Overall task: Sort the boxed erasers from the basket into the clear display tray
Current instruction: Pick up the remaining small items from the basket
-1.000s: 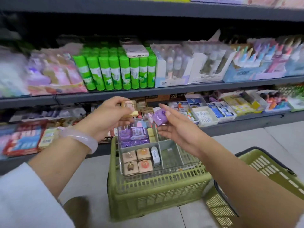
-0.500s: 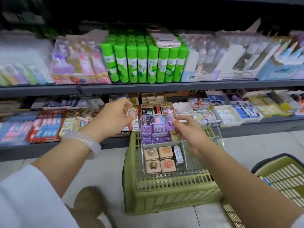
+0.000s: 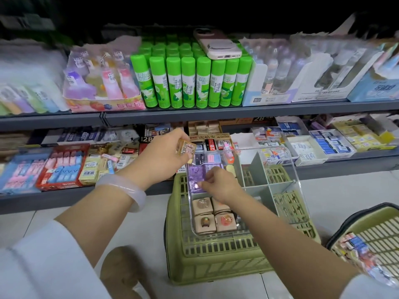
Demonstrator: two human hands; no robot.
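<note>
Gold boxed eraser (image 3: 186, 149) pinched in left hand (image 3: 160, 160), held above far-left corner of clear display tray (image 3: 278, 190). Matching tan boxes (image 3: 212, 214) in near-left compartment, below and toward the body. Right hand (image 3: 218, 184) fingers curled, pressing purple boxes (image 3: 195, 176); grip unclear. Tray on upturned green basket (image 3: 226, 251). Left hand nearer for drop.

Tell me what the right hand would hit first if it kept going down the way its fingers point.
Most likely the purple boxes in the clear tray: the right hand sits just above them, fingertips aimed down-left. Contact can't be told.
</note>
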